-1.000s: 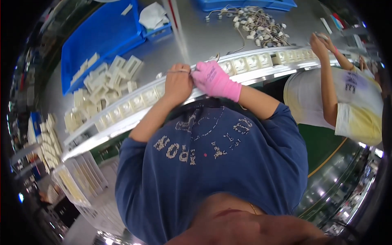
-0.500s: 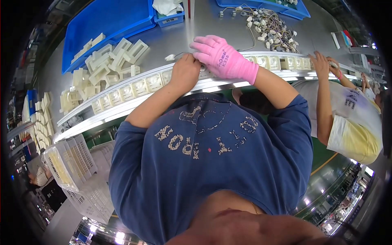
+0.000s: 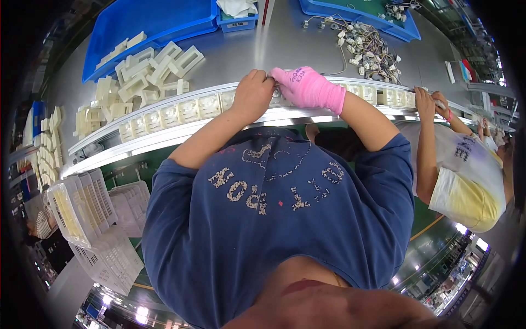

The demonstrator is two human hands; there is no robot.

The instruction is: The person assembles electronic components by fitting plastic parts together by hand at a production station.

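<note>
My bare left hand [image 3: 252,96] is closed over the metal rail track [image 3: 164,141], its fingertips pinched together. Against them comes my right hand [image 3: 308,89], in a pink glove, with thumb and fingers also closed. Whatever sits between the fingertips is too small and too covered to name. Under and beside both hands runs a row of cream square plastic housings [image 3: 189,110] set in the track. A small part of one unit, with dark and metallic bits, shows just below the fingertips.
Loose cream plastic frames [image 3: 134,85] lie heaped at the left, before a big blue tray [image 3: 159,24]. Beyond the right hand is a pile of wired connectors [image 3: 372,49]. White baskets [image 3: 90,211] stand lower left. A co-worker's hands [image 3: 430,104] work at the right.
The gloved hand's fingers, stretched over the left fingertips before, have curled into a pinch beside them. A small white piece on a wire near the left hand no longer shows. The view has shifted slightly.
</note>
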